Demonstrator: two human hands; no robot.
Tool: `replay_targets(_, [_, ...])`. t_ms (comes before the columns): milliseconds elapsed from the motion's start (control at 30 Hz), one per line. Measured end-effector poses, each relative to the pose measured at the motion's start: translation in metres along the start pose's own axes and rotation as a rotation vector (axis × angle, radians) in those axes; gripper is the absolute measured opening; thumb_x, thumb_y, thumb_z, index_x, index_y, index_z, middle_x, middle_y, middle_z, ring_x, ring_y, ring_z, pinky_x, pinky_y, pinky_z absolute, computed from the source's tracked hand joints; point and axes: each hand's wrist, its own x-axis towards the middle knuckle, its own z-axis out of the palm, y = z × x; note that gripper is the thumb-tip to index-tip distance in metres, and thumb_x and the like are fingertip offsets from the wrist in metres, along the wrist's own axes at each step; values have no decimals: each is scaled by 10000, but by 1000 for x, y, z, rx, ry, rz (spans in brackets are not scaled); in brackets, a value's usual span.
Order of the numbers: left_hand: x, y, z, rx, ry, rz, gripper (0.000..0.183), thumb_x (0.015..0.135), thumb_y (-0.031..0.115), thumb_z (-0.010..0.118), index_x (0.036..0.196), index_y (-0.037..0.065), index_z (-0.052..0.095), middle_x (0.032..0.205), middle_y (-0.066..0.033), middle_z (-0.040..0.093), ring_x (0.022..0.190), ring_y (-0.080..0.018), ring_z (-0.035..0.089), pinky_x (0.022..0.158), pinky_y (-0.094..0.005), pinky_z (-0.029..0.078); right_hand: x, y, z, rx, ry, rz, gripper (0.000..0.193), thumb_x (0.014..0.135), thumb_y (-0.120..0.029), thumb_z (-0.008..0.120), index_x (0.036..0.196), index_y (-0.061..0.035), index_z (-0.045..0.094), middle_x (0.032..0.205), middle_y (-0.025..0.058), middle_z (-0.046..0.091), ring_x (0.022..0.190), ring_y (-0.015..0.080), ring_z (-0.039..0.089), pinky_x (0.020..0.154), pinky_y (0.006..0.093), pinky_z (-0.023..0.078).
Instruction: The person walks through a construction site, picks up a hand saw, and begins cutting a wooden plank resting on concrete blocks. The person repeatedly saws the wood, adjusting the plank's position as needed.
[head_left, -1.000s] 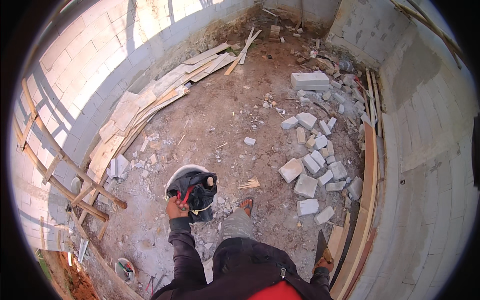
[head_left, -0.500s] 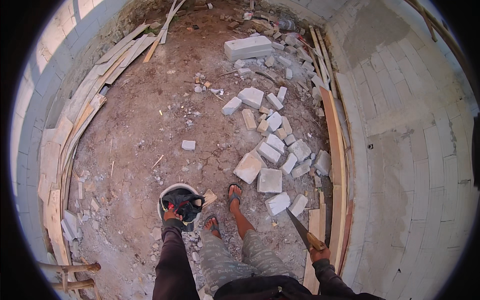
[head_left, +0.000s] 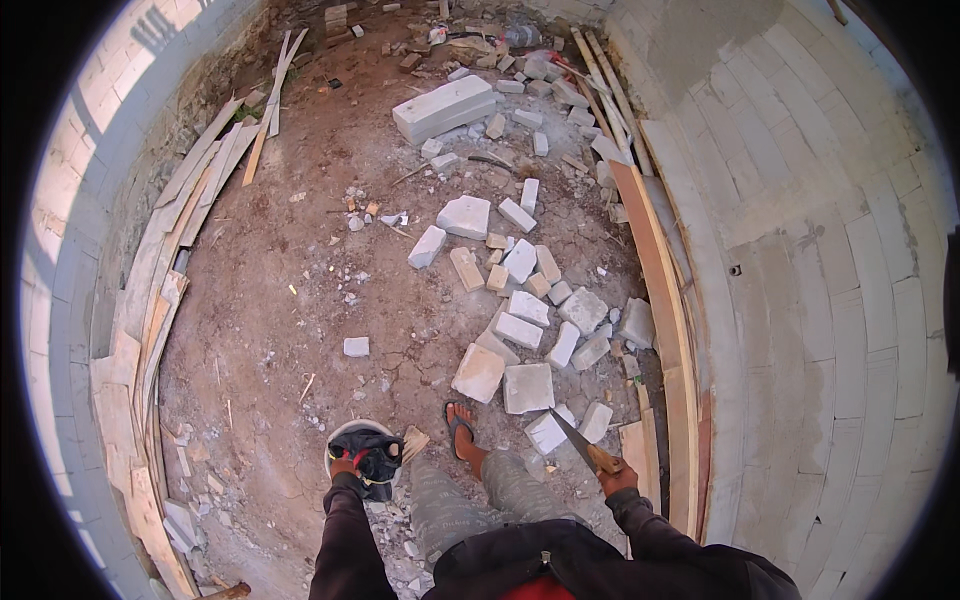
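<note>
At the left, a pale-rimmed bucket [head_left: 342, 431] holds a crumpled black bag or cloth [head_left: 380, 457] with a bit of red on it. My left hand [head_left: 343, 467] is closed at the bucket's near left side, gripping it; the exact hold is partly hidden. A piece of split wood [head_left: 414, 442] shows at the bucket's right side. In my right hand [head_left: 618, 479] is a handsaw [head_left: 577, 438], held by its wooden handle. Its blade points forward and left, its tip over or beside a whitish block [head_left: 548, 430].
Broken light blocks [head_left: 528, 388] lie scattered ahead and right on the dirt floor. Larger stacked blocks [head_left: 445, 112] lie farther off. Long planks line the right wall [head_left: 655, 300] and the left wall [head_left: 130, 390]. One small block [head_left: 356, 347] lies ahead of the bucket.
My view has shifted, so the blocks appear farther left. The bucket and saw remain in my hands. My left foot, visible before, is now out of sight.
</note>
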Motion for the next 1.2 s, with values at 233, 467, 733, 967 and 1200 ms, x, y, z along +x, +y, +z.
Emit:
replay_targets(233, [-31, 114, 148, 175, -274, -28, 328, 987, 417, 507, 1120, 146, 634, 949, -97, 679, 784, -349, 645, 615, -473, 496, 62, -50, 16, 86, 147, 184, 524, 724, -339, 851, 1070, 21, 689, 1050, 265, 744, 1033, 434, 721, 913, 484, 573])
replay_targets(467, [-70, 156, 257, 560, -198, 276, 200, 997, 235, 539, 1142, 129, 627, 879, -109, 686, 675, -264, 640, 570, -428, 507, 133, -56, 51, 411, 233, 304, 339, 759, -194, 809, 1011, 17, 726, 840, 190, 725, 735, 339, 703, 650, 449, 549])
replay_targets(733, [-37, 215, 253, 1196, -209, 99, 166, 995, 215, 568, 1064, 106, 673, 880, -122, 703, 735, -279, 657, 625, -420, 509, 210, -177, 52, 960, 181, 312, 154, 850, -85, 724, 757, 18, 656, 578, 100, 616, 405, 225, 560, 389, 390, 423])
replay_targets(967, [57, 425, 408, 1560, -197, 598, 232, 977, 298, 599, 1001, 105, 725, 921, -127, 724, 857, -318, 688, 744, -456, 536, 366, -443, -11, 790, -123, 160, 147, 865, -132, 693, 786, -22, 635, 644, 82, 615, 506, 245, 571, 462, 406, 436])
replay_targets(1200, [30, 618, 525, 802, -219, 898, 360, 948, 442, 699, 1020, 89, 692, 915, -52, 718, 867, -223, 670, 800, -427, 534, 453, -597, -30, 448, -109, -107, 166, 855, -178, 707, 842, -19, 660, 728, 120, 654, 628, 291, 615, 553, 433, 475])
